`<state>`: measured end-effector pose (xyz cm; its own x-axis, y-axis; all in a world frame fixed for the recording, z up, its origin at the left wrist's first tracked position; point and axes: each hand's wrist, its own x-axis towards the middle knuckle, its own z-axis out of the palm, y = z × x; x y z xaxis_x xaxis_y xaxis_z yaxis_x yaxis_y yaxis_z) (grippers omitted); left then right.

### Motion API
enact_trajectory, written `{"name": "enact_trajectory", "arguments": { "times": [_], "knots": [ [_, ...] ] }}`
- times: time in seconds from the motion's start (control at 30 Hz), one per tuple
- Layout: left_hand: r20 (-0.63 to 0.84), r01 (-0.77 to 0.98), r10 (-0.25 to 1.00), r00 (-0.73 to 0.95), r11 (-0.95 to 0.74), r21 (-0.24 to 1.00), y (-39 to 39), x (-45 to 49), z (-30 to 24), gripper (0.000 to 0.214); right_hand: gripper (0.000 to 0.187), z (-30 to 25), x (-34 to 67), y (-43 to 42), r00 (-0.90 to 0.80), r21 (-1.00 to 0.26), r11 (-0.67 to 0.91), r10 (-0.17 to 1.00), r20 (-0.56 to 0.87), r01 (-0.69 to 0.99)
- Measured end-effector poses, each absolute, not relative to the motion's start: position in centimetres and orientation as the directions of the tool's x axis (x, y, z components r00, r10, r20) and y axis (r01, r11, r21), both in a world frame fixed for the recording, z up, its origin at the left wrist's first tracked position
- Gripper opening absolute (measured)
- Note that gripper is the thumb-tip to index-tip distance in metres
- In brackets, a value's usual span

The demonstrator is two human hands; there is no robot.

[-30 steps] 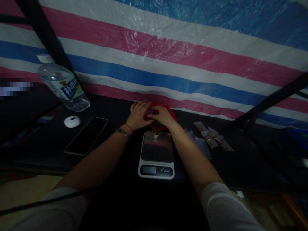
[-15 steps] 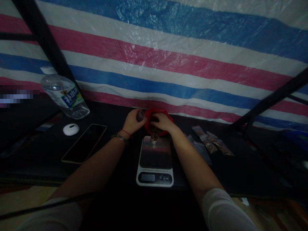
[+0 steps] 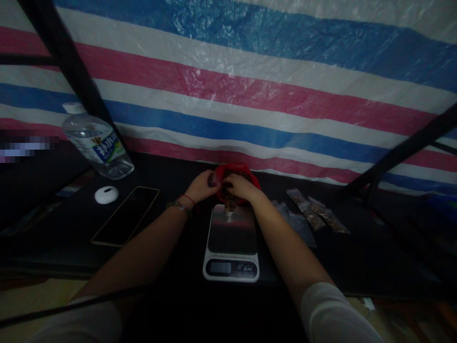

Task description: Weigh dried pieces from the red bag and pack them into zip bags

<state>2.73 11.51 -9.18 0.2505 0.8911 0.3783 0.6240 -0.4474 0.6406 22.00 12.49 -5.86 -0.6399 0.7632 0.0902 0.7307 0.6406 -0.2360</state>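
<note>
A red bag (image 3: 246, 172) with brownish bits inside sits on the dark table just behind a digital kitchen scale (image 3: 232, 243). My left hand (image 3: 203, 187) is closed on a small clear packet at the bag's left rim. My right hand (image 3: 240, 186) reaches into the bag's mouth with fingers curled; what they hold is hidden. A tiny cup (image 3: 230, 206) with brown contents stands at the far edge of the scale's steel plate, right under my hands.
A phone (image 3: 125, 215), a white round case (image 3: 106, 194) and a leaning water bottle (image 3: 96, 143) lie to the left. Several small filled and empty clear packets (image 3: 314, 213) lie to the right. A striped tarp (image 3: 250, 90) backs the table; black bars cross both sides.
My hands parted half a second ago, the left lifting a small packet leftward; now both are close together again at the bag's mouth. The view has shifted slightly.
</note>
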Motion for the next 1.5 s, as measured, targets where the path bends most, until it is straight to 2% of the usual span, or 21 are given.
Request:
{"name": "enact_trajectory", "arguments": {
  "times": [0.13,0.23,0.37,0.47,0.6,0.7,0.97,1.07,1.13,1.27,1.5],
  "knots": [
    [0.344,0.607,0.912,0.225,-0.407,0.682,11.1,2.9,-8.7,0.040,0.024,-5.7,22.1,12.4,-0.654,-0.263,0.651,0.751,0.090,0.712],
    [0.334,0.604,0.923,0.190,-0.378,0.702,10.8,3.0,-8.5,0.038,0.029,-5.6,22.0,12.3,-0.686,-0.286,0.669,0.726,0.051,0.686],
    [0.344,0.593,0.931,0.126,-0.348,0.726,11.1,2.9,-8.9,0.037,0.026,-5.4,21.8,12.2,-0.662,-0.275,0.637,0.750,0.004,0.720],
    [0.360,0.539,0.933,-0.011,-0.298,0.788,11.7,2.7,-9.4,0.035,0.027,-5.3,22.1,12.4,-0.638,-0.278,0.609,0.770,-0.019,0.743],
    [0.333,0.373,0.926,-0.179,-0.249,0.894,12.5,2.6,-10.2,0.034,0.029,-5.3,22.7,12.8,-0.616,-0.298,0.586,0.788,-0.009,0.754],
    [0.316,0.304,0.934,-0.169,-0.255,0.918,12.5,2.8,-10.3,0.035,0.027,-5.4,23.0,13.1,-0.600,-0.306,0.576,0.800,0.020,0.758],
    [0.317,0.371,0.940,-0.125,-0.252,0.894,12.0,3.0,-9.9,0.032,0.026,-5.5,23.2,12.9,-0.569,-0.251,0.557,0.822,0.029,0.792],
    [0.320,0.373,0.939,-0.123,-0.255,0.892,11.8,3.0,-9.6,0.030,0.033,-5.2,23.5,12.4,-0.551,-0.244,0.545,0.833,0.052,0.802],
    [0.319,0.374,0.940,-0.121,-0.254,0.892,11.6,3.1,-9.4,0.030,0.036,-5.0,23.7,12.1,-0.548,-0.248,0.536,0.836,0.021,0.807],
    [0.301,0.397,0.946,-0.122,-0.232,0.888,11.2,3.1,-9.0,0.030,0.031,-4.6,23.5,11.7,-0.498,-0.206,0.472,0.862,-0.097,0.857],
    [0.318,0.420,0.943,-0.096,-0.251,0.872,11.5,3.0,-9.4,0.031,0.031,-4.5,22.9,11.3,-0.544,-0.195,0.519,0.833,-0.100,0.832]
  ]
}}
